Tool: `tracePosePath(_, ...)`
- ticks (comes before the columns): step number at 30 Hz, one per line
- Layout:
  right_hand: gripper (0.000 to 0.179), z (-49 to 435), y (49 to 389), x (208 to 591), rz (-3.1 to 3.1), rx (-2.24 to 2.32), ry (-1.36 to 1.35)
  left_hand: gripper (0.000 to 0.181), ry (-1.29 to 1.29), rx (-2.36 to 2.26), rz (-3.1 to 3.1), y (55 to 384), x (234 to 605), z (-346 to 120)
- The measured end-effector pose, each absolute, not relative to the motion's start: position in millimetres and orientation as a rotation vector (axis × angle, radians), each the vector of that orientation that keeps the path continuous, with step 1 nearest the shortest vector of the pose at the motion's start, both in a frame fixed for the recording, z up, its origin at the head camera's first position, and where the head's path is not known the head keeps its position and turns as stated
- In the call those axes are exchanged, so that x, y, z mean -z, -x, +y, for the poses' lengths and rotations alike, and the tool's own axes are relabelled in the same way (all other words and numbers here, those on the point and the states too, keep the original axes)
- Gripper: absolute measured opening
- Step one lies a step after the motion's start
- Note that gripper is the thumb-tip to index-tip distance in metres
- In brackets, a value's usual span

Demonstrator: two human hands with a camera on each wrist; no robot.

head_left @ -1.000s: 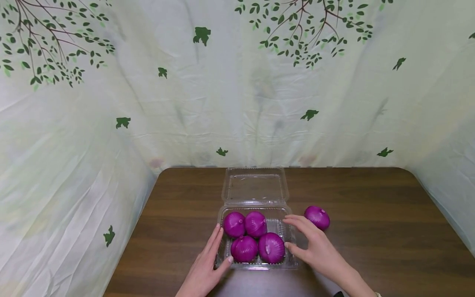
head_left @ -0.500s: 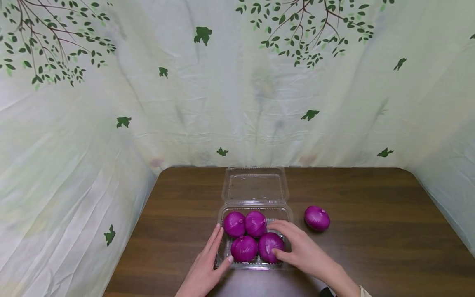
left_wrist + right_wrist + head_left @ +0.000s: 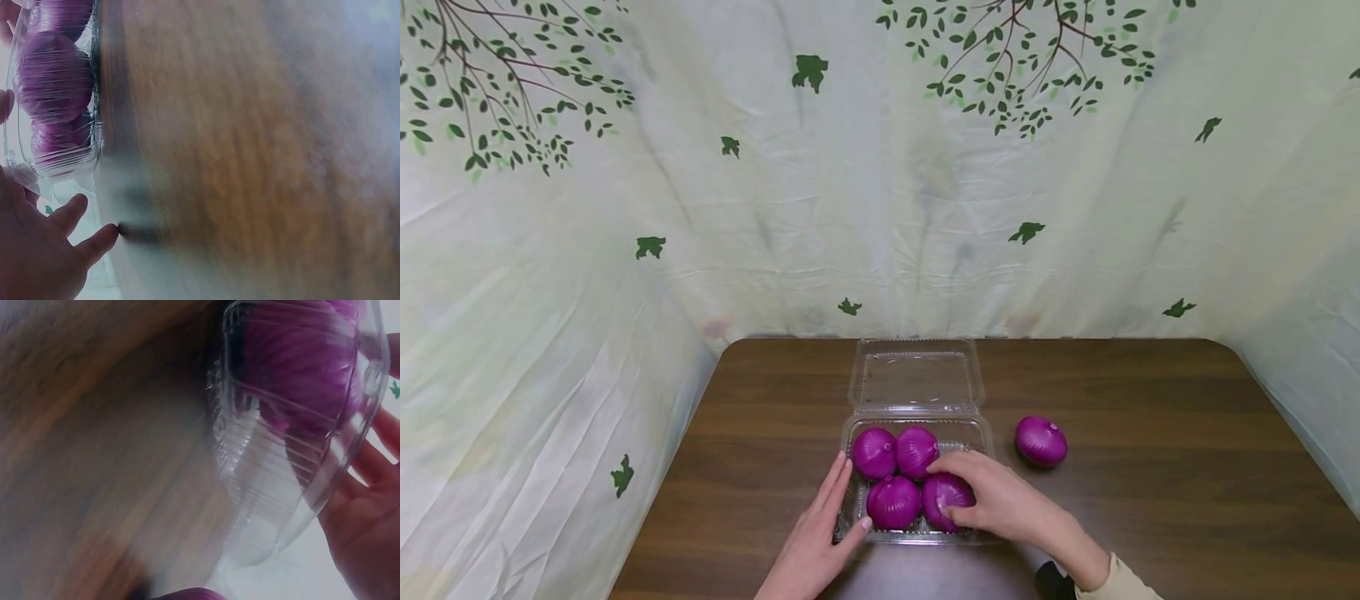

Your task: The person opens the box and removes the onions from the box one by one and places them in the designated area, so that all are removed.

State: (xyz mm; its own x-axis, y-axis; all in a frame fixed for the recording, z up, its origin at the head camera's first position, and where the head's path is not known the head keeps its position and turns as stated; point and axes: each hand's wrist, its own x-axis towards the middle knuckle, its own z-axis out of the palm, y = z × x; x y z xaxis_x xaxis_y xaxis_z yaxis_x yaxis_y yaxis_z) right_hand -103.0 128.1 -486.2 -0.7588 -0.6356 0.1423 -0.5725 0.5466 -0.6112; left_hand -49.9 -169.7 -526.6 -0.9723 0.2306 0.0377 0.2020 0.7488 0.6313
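A clear plastic clamshell container [image 3: 925,538] lies on the table with its lid [image 3: 917,379] folded back. Several purple onions sit in its tray. My right hand [image 3: 1011,504] grips the front-right onion [image 3: 937,495], thumb at its near side and fingers over its far side. Along the container's left side rests my left hand [image 3: 808,537], fingers extended and thumb by the front-left corner. The front-left onion [image 3: 892,503] is near that thumb. In the right wrist view, an onion [image 3: 300,362] shows through the clear wall, and the right hand [image 3: 369,512] reaches over the rim.
One more purple onion [image 3: 1041,441] lies on the brown wooden table [image 3: 1165,467], right of the container. Behind the table hangs a pale curtain [image 3: 895,208] printed with leaves and branches. A small dark object [image 3: 1054,581] is beside the right wrist.
My right hand has moved left from the container's right edge onto the front-right onion, and its fingers have closed around it. The left hand keeps its place.
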Motion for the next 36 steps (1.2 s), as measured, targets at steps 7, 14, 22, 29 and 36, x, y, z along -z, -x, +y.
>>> tracePosePath(7, 0.052, 134.3, 113.6, 484.6, 2.55, 0.966, 1.07, 0.081, -0.371, -1.046, 2.912, 50.0, 527.4, -169.5)
tracePosePath(14, 0.062, 140.7, 118.4, 483.3, 2.466, 0.917, 1.109, 0.079, -0.415, -1.083, 2.94, 49.9, 527.5, -168.9)
tracePosePath(22, 0.075, 145.5, 121.6, 484.2, 2.425, 0.852, 1.172, 0.08, -0.405, -1.07, 2.935, 49.7, 527.3, -169.1)
tracePosePath(29, 0.075, 145.9, 119.8, 485.2, 2.455, 0.839, 1.141, 0.081, -0.394, -1.068, 2.923, 50.4, 527.4, -168.8)
tracePosePath(36, 0.074, 148.2, 118.6, 491.2, 2.485, 0.914, 1.153, 0.08, -0.383, -1.062, 2.931, 49.0, 526.1, -168.1)
